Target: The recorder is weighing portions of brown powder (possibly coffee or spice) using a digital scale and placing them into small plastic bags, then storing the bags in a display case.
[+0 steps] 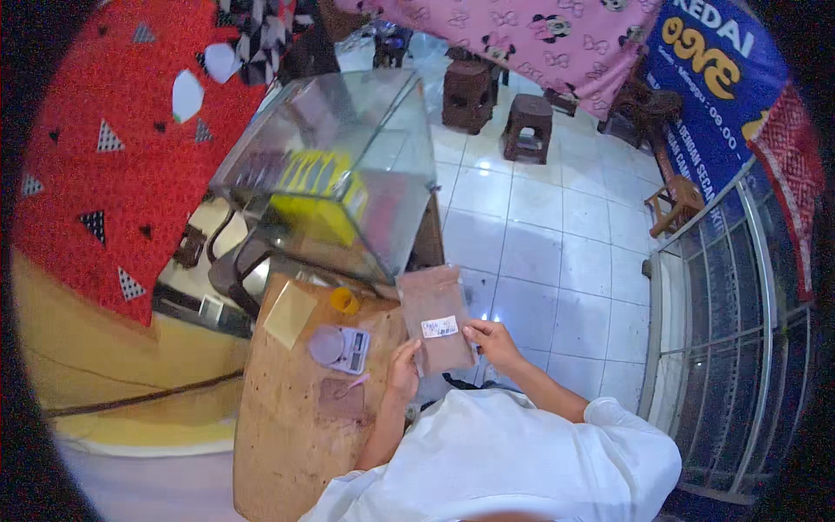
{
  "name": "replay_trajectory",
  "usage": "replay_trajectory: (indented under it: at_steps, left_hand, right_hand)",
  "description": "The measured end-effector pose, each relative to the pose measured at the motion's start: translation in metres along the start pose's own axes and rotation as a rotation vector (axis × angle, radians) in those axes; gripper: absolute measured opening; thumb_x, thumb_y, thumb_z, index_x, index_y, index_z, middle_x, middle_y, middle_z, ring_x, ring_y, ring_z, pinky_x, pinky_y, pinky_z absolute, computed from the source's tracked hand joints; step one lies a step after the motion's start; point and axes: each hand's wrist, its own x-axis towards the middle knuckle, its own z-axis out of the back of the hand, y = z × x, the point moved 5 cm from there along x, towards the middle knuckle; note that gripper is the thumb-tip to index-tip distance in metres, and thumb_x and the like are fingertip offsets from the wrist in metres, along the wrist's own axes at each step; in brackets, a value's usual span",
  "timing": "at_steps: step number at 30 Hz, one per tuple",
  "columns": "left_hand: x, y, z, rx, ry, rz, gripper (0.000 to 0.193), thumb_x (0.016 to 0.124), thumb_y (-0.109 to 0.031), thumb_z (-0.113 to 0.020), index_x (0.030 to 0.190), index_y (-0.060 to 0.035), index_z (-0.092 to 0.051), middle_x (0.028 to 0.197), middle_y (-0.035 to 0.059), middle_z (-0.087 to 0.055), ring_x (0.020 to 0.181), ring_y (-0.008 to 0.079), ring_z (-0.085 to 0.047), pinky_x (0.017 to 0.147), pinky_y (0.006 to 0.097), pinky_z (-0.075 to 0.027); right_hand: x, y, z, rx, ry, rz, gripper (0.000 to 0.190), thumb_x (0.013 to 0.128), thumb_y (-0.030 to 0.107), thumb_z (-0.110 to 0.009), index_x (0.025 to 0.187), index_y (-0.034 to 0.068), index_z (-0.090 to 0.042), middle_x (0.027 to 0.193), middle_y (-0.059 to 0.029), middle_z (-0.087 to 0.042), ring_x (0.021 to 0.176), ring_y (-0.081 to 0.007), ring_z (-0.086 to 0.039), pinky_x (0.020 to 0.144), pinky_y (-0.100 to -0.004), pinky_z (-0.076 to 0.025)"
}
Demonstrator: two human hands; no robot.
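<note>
Between my two hands is a clear plastic pouch of brown powder (438,295), with a white handwritten label on its front. My left hand (403,373) grips its lower left edge, while my right hand (494,344) pinches the right edge. The pouch is held up beside the wooden table (280,417), over the tiled floor. On the table, left of my left hand, sits a digital kitchen scale (340,348) with a round platform. A flat brown packet (340,399) lies below the scale, with a small pink utensil (352,385) across it.
An orange cup (344,301) and a cream-coloured flat sheet or envelope (290,314) are at the table's far end. Beyond stands a glass display case (385,215) holding yellow packets. Plastic stools (527,127) are on the white tiles (535,254). A metal-framed glass door (711,365) is at right.
</note>
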Motion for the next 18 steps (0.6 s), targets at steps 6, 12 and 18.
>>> replay_trajectory:
  at_steps: [6,12,18]
  left_hand:
    - [0.042,0.023,0.026,0.053,0.129,0.002,0.025,0.089,-0.015,-0.053,0.103,0.0038,-0.061,0.099,0.0078,-0.064,0.089,0.0139,-0.06,0.078,0.026,-0.047]
    - [0.079,0.049,0.045,0.247,0.201,0.011,0.026,0.088,-0.02,-0.056,0.101,0.0003,-0.064,0.088,0.0012,-0.063,0.076,0.0086,-0.057,0.065,0.0224,-0.044]
    - [0.134,0.077,0.082,0.525,0.236,0.078,0.027,0.085,-0.021,-0.061,0.101,-0.0002,-0.066,0.093,0.0051,-0.066,0.081,0.0148,-0.062,0.069,0.0287,-0.051]
  right_hand:
    - [0.018,-0.045,0.0,-0.005,-0.117,0.065,0.023,0.091,0.024,-0.057,0.103,0.007,-0.066,0.079,0.0042,-0.058,0.068,-0.0058,-0.048,0.057,-0.0237,-0.04]
    - [0.035,-0.092,0.011,0.004,-0.206,0.102,0.022,0.091,0.023,-0.056,0.101,0.006,-0.066,0.077,0.0042,-0.057,0.065,-0.0057,-0.047,0.054,-0.023,-0.041]
    - [0.058,-0.123,0.024,-0.003,-0.263,0.051,0.023,0.09,0.023,-0.057,0.103,0.007,-0.066,0.083,0.003,-0.061,0.071,-0.0074,-0.051,0.055,-0.0234,-0.042]
